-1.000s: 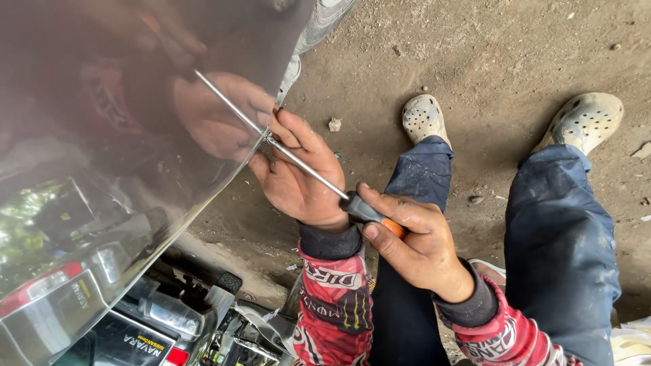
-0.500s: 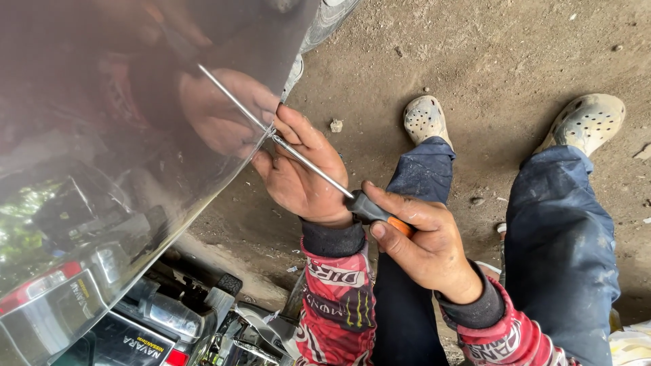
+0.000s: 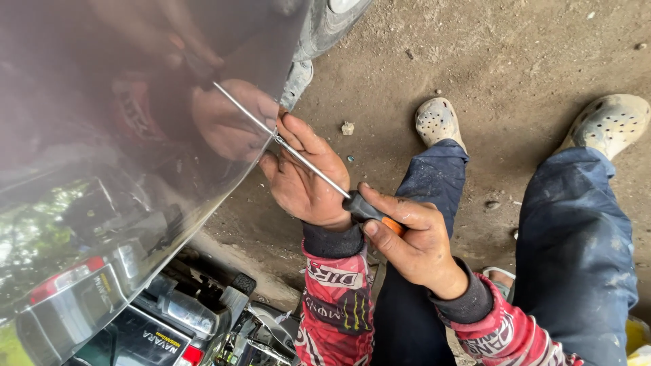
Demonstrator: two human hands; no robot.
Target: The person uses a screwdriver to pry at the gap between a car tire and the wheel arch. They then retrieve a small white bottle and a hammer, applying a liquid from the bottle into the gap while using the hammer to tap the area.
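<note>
A long screwdriver (image 3: 319, 169) with a black and orange handle runs from my right hand (image 3: 413, 240) up to the edge of a glossy dark car body panel (image 3: 102, 135). My right hand grips the handle. My left hand (image 3: 305, 179) lies under the metal shaft near its tip, fingers pinching it against the panel's edge. The tip itself is hidden by my fingers. The panel mirrors both hand and shaft.
Bare dirt ground (image 3: 488, 54) with small stones lies ahead. My legs in dark blue jeans (image 3: 576, 237) and pale perforated clogs (image 3: 437, 122) rest on it. A tyre (image 3: 329, 24) shows at the top. Engine parts and a reflected vehicle (image 3: 169, 325) fill the lower left.
Both hands and the screwdriver have shifted slightly right and down in view. The grip is unchanged.
</note>
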